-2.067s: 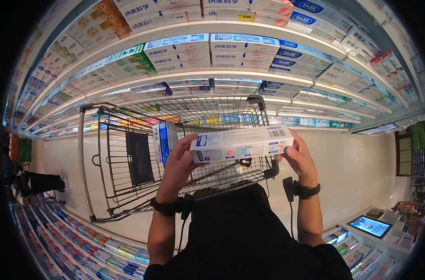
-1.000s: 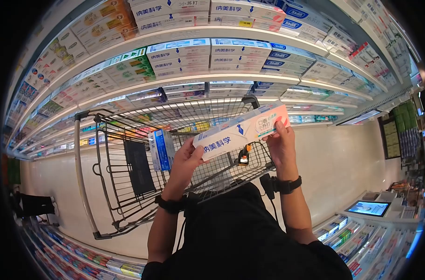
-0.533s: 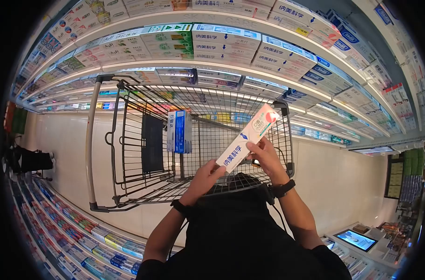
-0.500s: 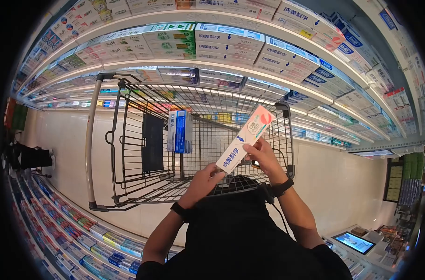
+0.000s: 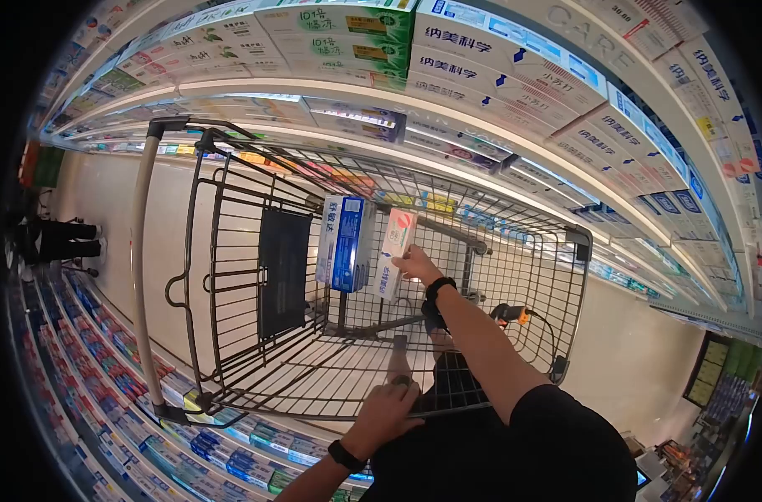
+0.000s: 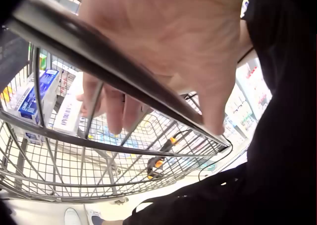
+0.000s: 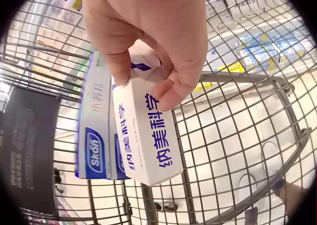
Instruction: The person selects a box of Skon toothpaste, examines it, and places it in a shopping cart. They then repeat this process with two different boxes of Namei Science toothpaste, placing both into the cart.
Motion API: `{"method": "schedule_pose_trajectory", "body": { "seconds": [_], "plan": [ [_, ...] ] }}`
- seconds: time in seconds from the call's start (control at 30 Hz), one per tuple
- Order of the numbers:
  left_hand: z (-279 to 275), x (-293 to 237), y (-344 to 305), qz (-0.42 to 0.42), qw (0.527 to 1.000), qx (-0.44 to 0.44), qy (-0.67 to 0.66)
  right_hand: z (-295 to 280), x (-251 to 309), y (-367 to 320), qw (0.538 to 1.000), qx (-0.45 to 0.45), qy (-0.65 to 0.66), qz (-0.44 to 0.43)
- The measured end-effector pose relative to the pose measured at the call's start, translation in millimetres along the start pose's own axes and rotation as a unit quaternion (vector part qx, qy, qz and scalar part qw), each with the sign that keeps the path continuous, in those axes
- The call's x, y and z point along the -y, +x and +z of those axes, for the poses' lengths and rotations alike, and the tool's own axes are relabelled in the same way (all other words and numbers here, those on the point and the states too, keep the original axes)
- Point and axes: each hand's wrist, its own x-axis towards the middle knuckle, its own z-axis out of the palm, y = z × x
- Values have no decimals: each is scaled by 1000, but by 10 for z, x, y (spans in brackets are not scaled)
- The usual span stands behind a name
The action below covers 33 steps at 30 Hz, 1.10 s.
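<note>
Right hand [image 5: 414, 263] is clamped on the white toothpaste box [image 5: 392, 255], thumb and fingertips pinching its upper end. The right wrist view shows the same pinch on that box [image 7: 148, 140], with blue lettering running down its face. Box is upright inside the shopping cart [image 5: 136, 251], low in the basket and not lying flat. It sits just beside the blue box [image 5: 347, 244] that stands upright in the basket; the two look pressed side by side, and the wrist view shows the blue box [image 7: 94, 131] partly behind the white one.

Left hand [image 5: 387, 416] grips the cart rim [image 5: 297, 416] on the side nearest my body. In the left wrist view my fingers [image 6: 116, 111] curl over the rim bar [image 6: 59, 41], closed round it. My arm reaches across the basket to the boxes. Shelves [image 5: 498, 58] packed with toothpaste boxes run along the far side of the cart.
</note>
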Motion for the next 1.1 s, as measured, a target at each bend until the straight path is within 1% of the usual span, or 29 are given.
{"method": "schedule_pose_trajectory", "body": {
  "seconds": [0.03,0.1,0.2,0.33,0.43,0.53,0.63,0.73,0.77,0.8,0.83,0.87,0.9,0.93,0.97,1.0,1.07,1.1],
  "plan": [
    [124,16,-30,-23,1000,6,16,32,-29,158,1000,-3,-8,1],
    [140,48,-26,-26,999,13,38,67,-118,394,1000,-11,-27,6],
    [65,42,28,-30,999,38,15,110,-238,669,1000,-10,-28,11],
    [119,78,20,-13,1000,22,11,173,-263,800,1000,9,-19,9],
    [120,94,16,0,1000,20,17,260,-335,858,1000,-14,-2,4],
    [109,91,21,5,1000,22,15,375,-428,855,996,-79,-35,-38],
    [122,96,15,10,1000,20,15,483,-325,763,969,-166,-179,23],
    [140,90,-3,3,999,30,20,519,-236,519,955,-205,-212,-35],
    [132,67,-3,6,999,28,25,447,-199,367,953,-198,-221,-59],
    [127,55,9,9,999,29,29,412,-285,223,951,-190,-231,-80],
    [104,27,5,1,999,33,35,387,-319,47,954,-193,-212,-83],
    [93,14,-10,1,998,36,43,253,-161,-233,968,-128,-195,-89],
    [95,12,-2,6,998,37,51,179,-140,-402,958,-122,-240,-94],
    [135,40,-21,-8,996,74,44,47,-128,-604,949,-107,-241,-172],
    [172,60,-6,-23,993,112,40,-68,-105,-771,942,-103,-231,-221],
    [116,-8,51,-6,997,72,28,-215,131,-1003,950,-59,-257,-166],
    [4,-123,-66,-8,1000,10,-12,-385,441,-1419,948,-53,-232,-209],
    [1,-137,-41,0,999,36,-7,-521,649,-1708,944,-58,-223,-237]
  ]
}}
